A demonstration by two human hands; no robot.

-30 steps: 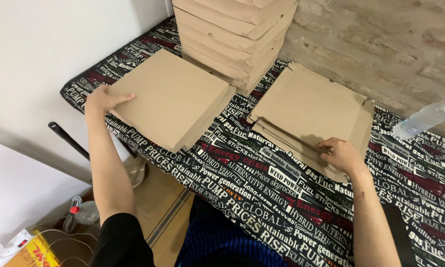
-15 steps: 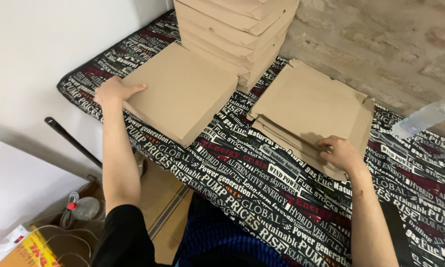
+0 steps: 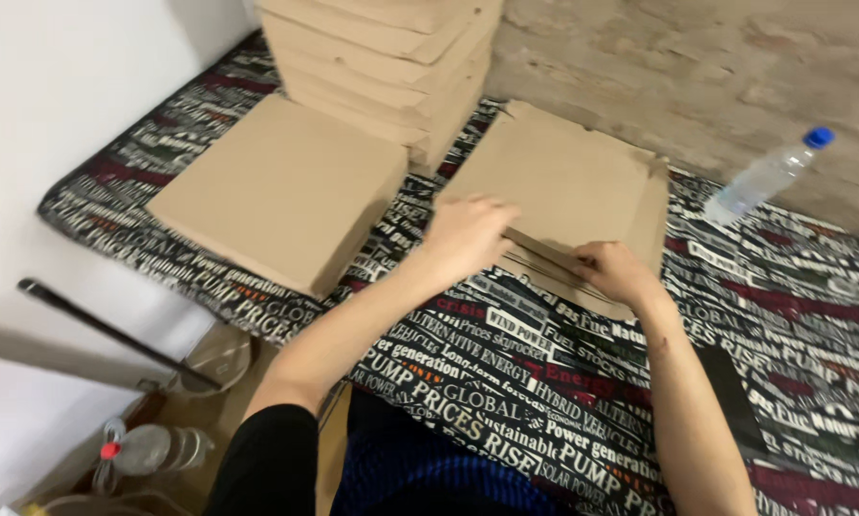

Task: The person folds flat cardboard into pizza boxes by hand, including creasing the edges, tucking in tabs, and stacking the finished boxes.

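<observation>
A pile of flat, unfolded cardboard box blanks (image 3: pixel 568 182) lies on the patterned table cloth (image 3: pixel 506 401). My left hand (image 3: pixel 468 234) rests on the pile's near left corner, fingers spread on the top sheet. At the pile's near edge my right hand (image 3: pixel 613 270) pinches the edges of the sheets. A closed, folded brown box (image 3: pixel 286 191) lies alone to the left, with no hand on it. Behind it stands a tall stack of folded boxes (image 3: pixel 391 57).
A clear plastic bottle with a blue cap (image 3: pixel 769 175) lies at the right by the rough stone wall. A dark rod (image 3: pixel 105 330) leans below the table's left edge. More bottles (image 3: pixel 152 447) sit on the floor there. A white wall runs along the left.
My left hand let go of the folded box on the left and moved right onto the flat pile. The right hand stayed at the pile's edge. The view shifted slightly.
</observation>
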